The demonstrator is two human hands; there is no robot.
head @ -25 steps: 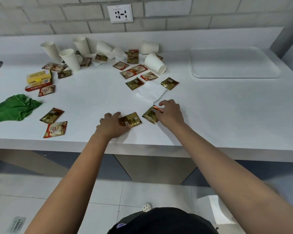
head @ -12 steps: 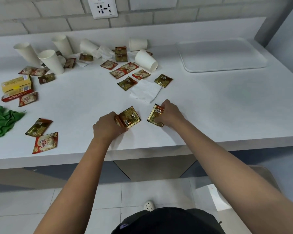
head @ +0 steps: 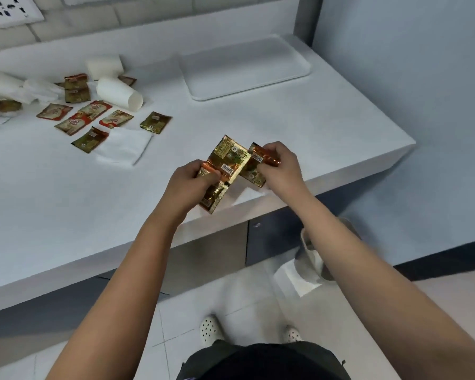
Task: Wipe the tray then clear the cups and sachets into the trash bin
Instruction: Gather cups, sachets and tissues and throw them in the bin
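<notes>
Near the front edge of the counter (head: 327, 124), both hands are lifted a little above the top. The left hand (head: 188, 185) pinches a gold packet (head: 228, 157) with curled fingers, and a second packet (head: 213, 198) hangs below that hand. The right hand (head: 281, 167) pinches a small orange packet (head: 263, 156), with another gold one (head: 251, 174) tucked under it. These packets look light, thin and crinkly, and maybe a bit slippery, so pinching them flat by an edge should hold them well. On the floor by the right end of the counter stands what looks like the trash bin (head: 311, 253), partly hidden by the right arm. Farther back on the counter lies a white napkin (head: 124, 148), and beside it more packets (head: 89, 119) are spread out. Behind them a paper cup (head: 118, 93) lies on its side; it should be light and easy to squash. At the back right corner sits the white tray (head: 244, 71), with nothing on it.
</notes>
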